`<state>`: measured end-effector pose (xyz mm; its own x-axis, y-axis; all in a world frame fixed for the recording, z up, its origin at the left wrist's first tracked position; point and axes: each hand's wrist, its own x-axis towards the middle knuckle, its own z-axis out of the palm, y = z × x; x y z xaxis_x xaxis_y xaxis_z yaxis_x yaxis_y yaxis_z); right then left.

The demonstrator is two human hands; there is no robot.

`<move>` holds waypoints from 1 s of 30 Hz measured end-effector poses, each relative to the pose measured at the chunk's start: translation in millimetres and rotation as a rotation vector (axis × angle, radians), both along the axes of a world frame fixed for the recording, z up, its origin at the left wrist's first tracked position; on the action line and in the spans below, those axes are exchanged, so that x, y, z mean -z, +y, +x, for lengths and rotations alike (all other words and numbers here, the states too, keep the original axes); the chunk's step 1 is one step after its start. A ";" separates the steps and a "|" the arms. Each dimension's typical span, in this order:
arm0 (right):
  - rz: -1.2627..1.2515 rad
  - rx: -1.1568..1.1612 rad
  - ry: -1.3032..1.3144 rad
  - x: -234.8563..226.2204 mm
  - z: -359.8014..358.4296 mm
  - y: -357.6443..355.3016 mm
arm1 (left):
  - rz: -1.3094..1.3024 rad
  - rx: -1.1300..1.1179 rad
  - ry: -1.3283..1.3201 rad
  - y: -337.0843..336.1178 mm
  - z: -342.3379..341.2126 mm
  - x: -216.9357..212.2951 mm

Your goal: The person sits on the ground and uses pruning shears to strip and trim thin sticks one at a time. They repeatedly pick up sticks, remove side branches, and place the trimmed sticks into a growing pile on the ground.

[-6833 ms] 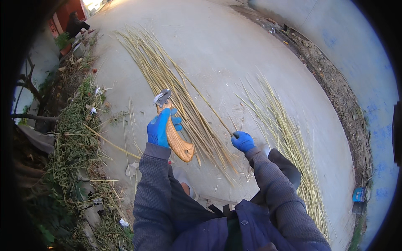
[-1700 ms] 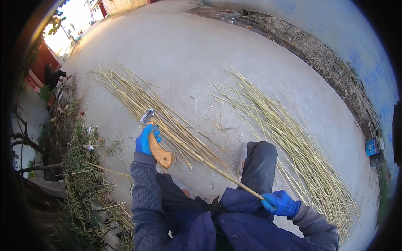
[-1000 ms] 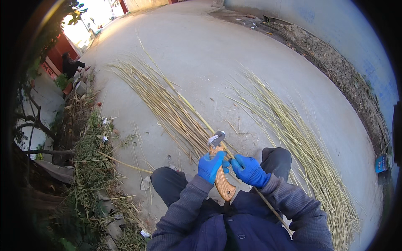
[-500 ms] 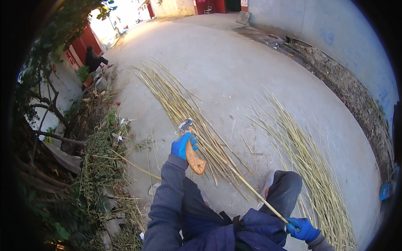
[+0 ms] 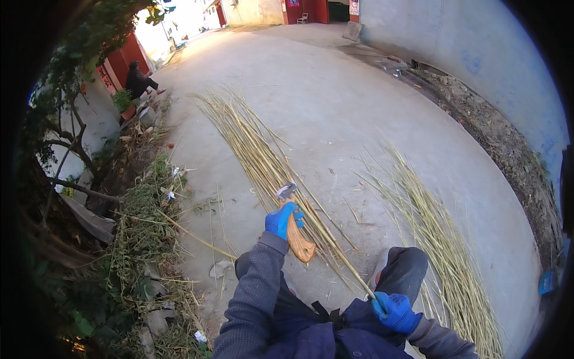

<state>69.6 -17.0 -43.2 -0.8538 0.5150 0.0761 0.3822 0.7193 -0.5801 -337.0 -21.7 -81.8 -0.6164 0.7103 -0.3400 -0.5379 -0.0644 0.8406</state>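
Observation:
My left hand, in a blue glove, is closed round a hand tool with a curved wooden handle and a short metal head. The head lies against a long pale stalk. My right hand, also gloved in blue, grips the near end of that stalk by my right knee. The stalk runs up and left over a pile of yellowish stalks on the ground ahead. To the right lies a second pile of greener, thin stalks.
Cut leafy greenery and a low tree line the left side. Farther off, a seated person is beside a potted plant. A pale wall borders the concrete lane on the right.
My left hand and the tool have shifted right and slightly nearer along the stalk. My right hand has moved left and a little up, still gripping the stalk's end.

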 end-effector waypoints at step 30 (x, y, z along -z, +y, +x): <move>0.177 0.008 -0.076 3.7 129.9 -31.3 | -0.082 -0.091 0.077 14.4 -95.0 18.0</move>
